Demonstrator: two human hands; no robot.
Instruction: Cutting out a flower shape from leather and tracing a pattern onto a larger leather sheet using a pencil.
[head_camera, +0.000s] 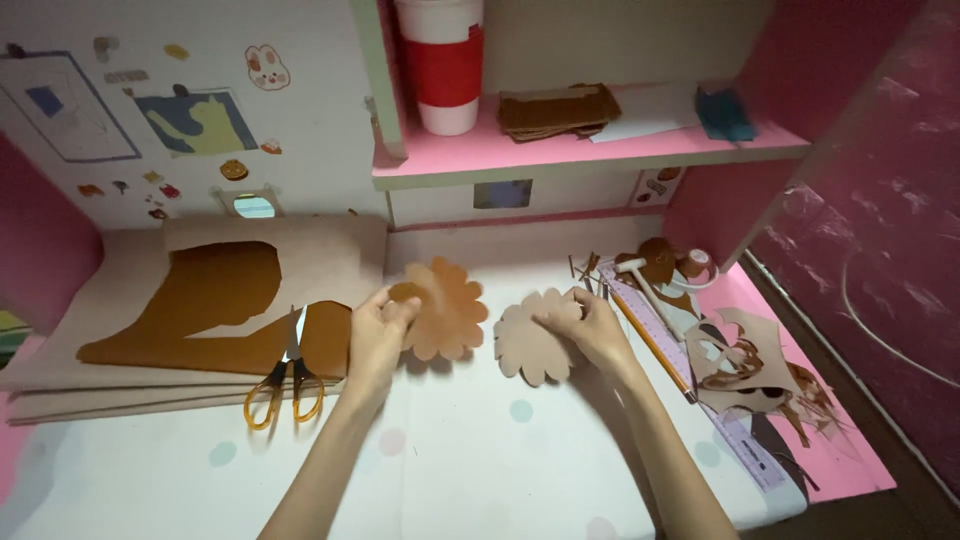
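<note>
The left hand (378, 330) has its grip pinched on the left edge of an orange-brown scalloped flower cutout (447, 308), lifting it just above the table (470, 450) near the middle. Just to its right, the right hand (592, 328) rests with its grip closed on the upper right edge of a paler tan scalloped cutout (532, 340), which lies flat on the white dotted table. The two cutouts sit close beside each other without touching. Toward the left edge lies a stack of tan sheets (190, 300), the top one with a large shape cut away, and orange-handled scissors (287, 380) rest on its front edge, just left of the left hand. Along the right edge, a ruler (690, 375) runs diagonally beside a heap of leather scraps (745, 360) and a small white hammer (650, 285).
</note>
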